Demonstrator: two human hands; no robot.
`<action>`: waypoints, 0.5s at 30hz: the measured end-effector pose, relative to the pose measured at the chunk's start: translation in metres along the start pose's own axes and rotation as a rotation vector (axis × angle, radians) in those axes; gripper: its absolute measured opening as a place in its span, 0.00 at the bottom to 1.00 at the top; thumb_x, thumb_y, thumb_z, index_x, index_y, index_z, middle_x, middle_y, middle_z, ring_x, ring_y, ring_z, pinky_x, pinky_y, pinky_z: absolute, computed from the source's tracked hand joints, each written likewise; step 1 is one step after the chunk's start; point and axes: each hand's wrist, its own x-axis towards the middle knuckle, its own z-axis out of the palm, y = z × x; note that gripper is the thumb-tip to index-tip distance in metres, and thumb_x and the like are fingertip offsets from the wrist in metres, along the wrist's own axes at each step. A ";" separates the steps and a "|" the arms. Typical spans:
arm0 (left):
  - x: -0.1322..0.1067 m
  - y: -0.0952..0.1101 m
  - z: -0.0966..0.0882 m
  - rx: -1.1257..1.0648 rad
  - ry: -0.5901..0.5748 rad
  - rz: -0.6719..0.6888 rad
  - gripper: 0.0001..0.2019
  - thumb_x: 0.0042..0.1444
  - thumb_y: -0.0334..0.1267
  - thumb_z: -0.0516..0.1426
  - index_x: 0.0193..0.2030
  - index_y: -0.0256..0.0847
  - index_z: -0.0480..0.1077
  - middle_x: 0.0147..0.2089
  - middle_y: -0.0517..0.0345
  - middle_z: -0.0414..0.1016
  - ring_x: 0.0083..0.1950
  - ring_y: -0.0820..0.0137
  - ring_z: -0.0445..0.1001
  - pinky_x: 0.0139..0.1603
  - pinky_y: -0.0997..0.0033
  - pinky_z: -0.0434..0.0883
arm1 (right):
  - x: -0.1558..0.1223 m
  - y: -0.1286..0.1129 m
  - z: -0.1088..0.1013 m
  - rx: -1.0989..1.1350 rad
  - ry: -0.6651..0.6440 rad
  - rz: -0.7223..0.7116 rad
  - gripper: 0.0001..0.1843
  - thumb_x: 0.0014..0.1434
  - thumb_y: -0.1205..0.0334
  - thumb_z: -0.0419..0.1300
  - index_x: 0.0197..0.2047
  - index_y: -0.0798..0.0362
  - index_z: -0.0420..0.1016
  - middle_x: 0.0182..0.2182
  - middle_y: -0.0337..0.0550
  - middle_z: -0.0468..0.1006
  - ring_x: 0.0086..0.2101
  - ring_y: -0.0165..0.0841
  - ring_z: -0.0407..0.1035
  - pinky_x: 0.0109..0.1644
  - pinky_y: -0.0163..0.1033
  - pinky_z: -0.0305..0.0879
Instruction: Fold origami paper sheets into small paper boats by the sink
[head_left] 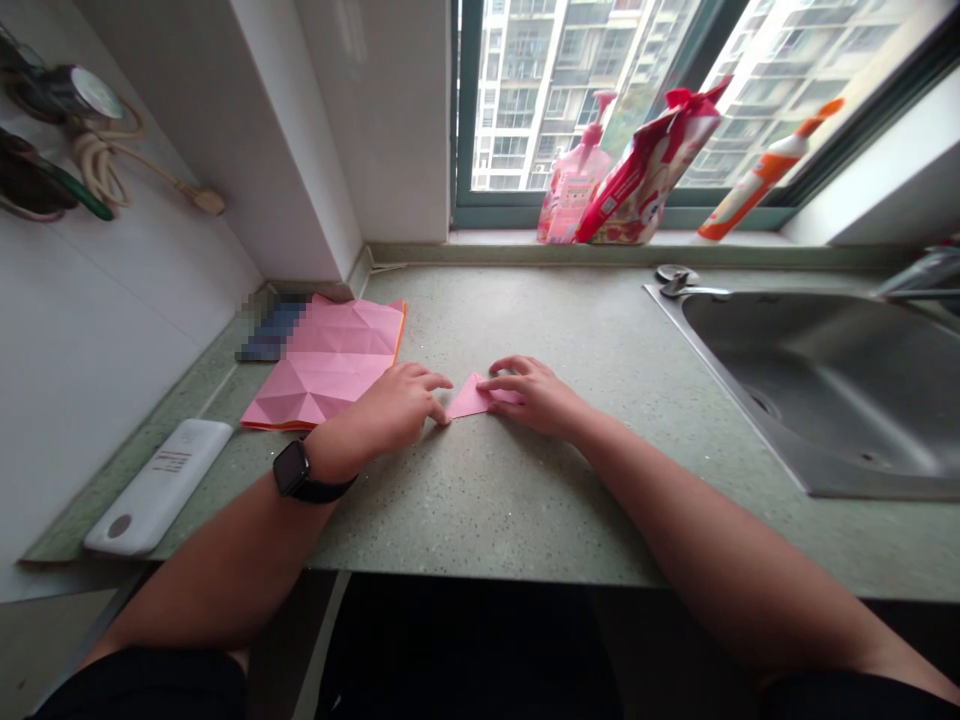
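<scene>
Both forearms reach forward from the bottom of the view and meet near the middle of the tabletop, which is green speckled stone. The left hand, with a black wristwatch on its wrist, comes from 7 o'clock, and the right hand comes from 5 o'clock. Both hands are half open with curved fingers, not clenched. A small pink paper triangle lies flat on the tabletop between them, at about 12 o'clock from the person. The left fingertips touch its left corner, and the right fingers lie over its right part. I cannot tell if either hand pinches the paper.

At 11 o'clock lies a bigger creased pink paper sheet, just beside the left hand. A white rectangular device lies at 9 o'clock. A stainless steel sink sits at 2 o'clock. On the window sill, a pink pump bottle, a red and white bag and an orange and white bottle stand at 1 o'clock.
</scene>
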 end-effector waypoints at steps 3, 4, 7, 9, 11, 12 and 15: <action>-0.002 -0.003 -0.005 -0.010 0.022 0.015 0.18 0.60 0.21 0.63 0.38 0.53 0.87 0.62 0.59 0.84 0.60 0.57 0.78 0.63 0.53 0.70 | 0.000 0.000 0.000 0.001 0.000 -0.006 0.14 0.69 0.52 0.72 0.57 0.35 0.88 0.60 0.48 0.81 0.59 0.48 0.75 0.67 0.60 0.72; -0.001 -0.002 -0.005 -0.014 0.060 0.015 0.17 0.60 0.21 0.62 0.35 0.50 0.86 0.60 0.58 0.85 0.57 0.58 0.79 0.62 0.54 0.71 | 0.000 0.001 0.000 -0.001 0.002 -0.008 0.14 0.69 0.52 0.72 0.57 0.35 0.88 0.60 0.48 0.81 0.59 0.48 0.75 0.67 0.59 0.72; 0.007 0.005 0.000 -0.044 0.218 -0.002 0.14 0.63 0.24 0.60 0.43 0.45 0.85 0.53 0.55 0.86 0.53 0.59 0.79 0.58 0.57 0.72 | 0.000 0.002 0.002 -0.009 0.017 -0.017 0.14 0.69 0.52 0.72 0.57 0.35 0.88 0.60 0.48 0.81 0.59 0.47 0.75 0.67 0.59 0.72; 0.014 0.012 0.008 -0.065 0.264 -0.006 0.09 0.67 0.30 0.62 0.48 0.42 0.83 0.51 0.52 0.85 0.52 0.59 0.80 0.56 0.58 0.73 | 0.000 0.003 0.003 -0.017 0.027 -0.029 0.14 0.69 0.52 0.71 0.57 0.35 0.88 0.60 0.48 0.81 0.59 0.47 0.75 0.67 0.59 0.72; 0.021 0.016 0.016 -0.058 0.281 -0.040 0.05 0.68 0.37 0.64 0.47 0.41 0.82 0.48 0.51 0.84 0.50 0.59 0.80 0.53 0.59 0.73 | 0.000 0.003 0.004 -0.025 0.030 -0.039 0.15 0.70 0.53 0.71 0.58 0.35 0.88 0.60 0.48 0.81 0.59 0.47 0.75 0.67 0.60 0.71; 0.024 0.017 0.021 -0.054 0.276 -0.056 0.06 0.68 0.39 0.65 0.46 0.41 0.81 0.47 0.51 0.84 0.48 0.59 0.79 0.51 0.60 0.73 | 0.000 0.003 0.005 -0.030 0.030 -0.042 0.15 0.70 0.52 0.70 0.58 0.35 0.87 0.60 0.48 0.81 0.58 0.47 0.75 0.67 0.60 0.71; 0.031 0.016 0.029 -0.034 0.240 -0.070 0.08 0.67 0.43 0.67 0.42 0.41 0.80 0.43 0.53 0.82 0.44 0.62 0.78 0.47 0.62 0.71 | 0.000 0.004 0.004 -0.037 0.029 -0.038 0.14 0.72 0.52 0.68 0.59 0.34 0.87 0.60 0.48 0.81 0.58 0.47 0.75 0.67 0.60 0.71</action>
